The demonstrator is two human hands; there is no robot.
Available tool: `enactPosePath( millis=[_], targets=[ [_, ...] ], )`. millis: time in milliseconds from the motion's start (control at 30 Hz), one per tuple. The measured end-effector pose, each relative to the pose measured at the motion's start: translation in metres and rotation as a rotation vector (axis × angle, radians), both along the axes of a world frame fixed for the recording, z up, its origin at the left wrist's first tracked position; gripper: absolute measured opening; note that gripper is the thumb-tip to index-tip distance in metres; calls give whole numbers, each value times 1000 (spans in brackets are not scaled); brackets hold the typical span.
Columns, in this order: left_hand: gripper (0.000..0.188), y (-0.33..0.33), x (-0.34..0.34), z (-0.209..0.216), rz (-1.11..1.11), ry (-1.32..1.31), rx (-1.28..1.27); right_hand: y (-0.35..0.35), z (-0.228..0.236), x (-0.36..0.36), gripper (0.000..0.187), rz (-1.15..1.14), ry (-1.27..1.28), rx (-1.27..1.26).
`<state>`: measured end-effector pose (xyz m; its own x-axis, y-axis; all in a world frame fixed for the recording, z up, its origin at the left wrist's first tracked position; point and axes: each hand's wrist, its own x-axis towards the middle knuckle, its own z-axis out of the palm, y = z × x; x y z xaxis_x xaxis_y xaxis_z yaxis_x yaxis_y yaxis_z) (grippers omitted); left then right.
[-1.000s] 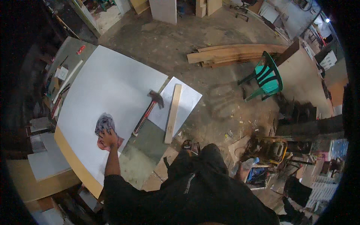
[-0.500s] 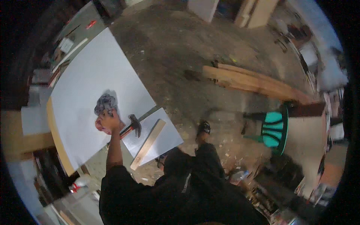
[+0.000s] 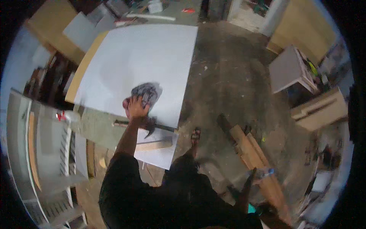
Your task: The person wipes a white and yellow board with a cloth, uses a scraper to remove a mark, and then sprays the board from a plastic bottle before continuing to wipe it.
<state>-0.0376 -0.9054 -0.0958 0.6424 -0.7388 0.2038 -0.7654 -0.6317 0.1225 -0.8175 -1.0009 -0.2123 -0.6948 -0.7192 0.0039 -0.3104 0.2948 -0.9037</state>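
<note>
Left hand (image 3: 136, 108) presses a dark grey rag (image 3: 146, 93) onto the white board (image 3: 145, 53), fingers curled over its near edge. Right hand not in view. Hammer (image 3: 146, 125) lies just beside the wrist; a wide stroke could likely knock it off.

Few packages show, and all are blurred. A small flat whitish box (image 3: 155, 6) lies on the cluttered surface at the top edge, just beyond the big white board. On the pale grey cabinet at the right, a narrow strip of small colourful packets or labelled items (image 3: 312, 70) runs along its far side (yellow-green, red and white patches, too small to tell apart). A small red-and-white label or tag (image 3: 60, 115) sits at the left, on pale shelving. No screens or signs can be made out.
</note>
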Motion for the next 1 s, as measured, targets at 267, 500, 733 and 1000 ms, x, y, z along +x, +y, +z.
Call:
enactPosePath(
  millis=[267,500,733,1000],
  targets=[
    [74,-48,77,-4,402,-86,-264,-133,74,185,74,786,149,197],
    [69,-40,64,-29,565,-126,-245,-203,178,412,62,1779,292,576],
    [60,-56,-8,-15,613,-6,-264,-220,208,557,37,1959,-105,1383],
    [56,-51,-47,-42,1055,38,-359,-289,208,611,36,2175,-100,1312]
  ],
)
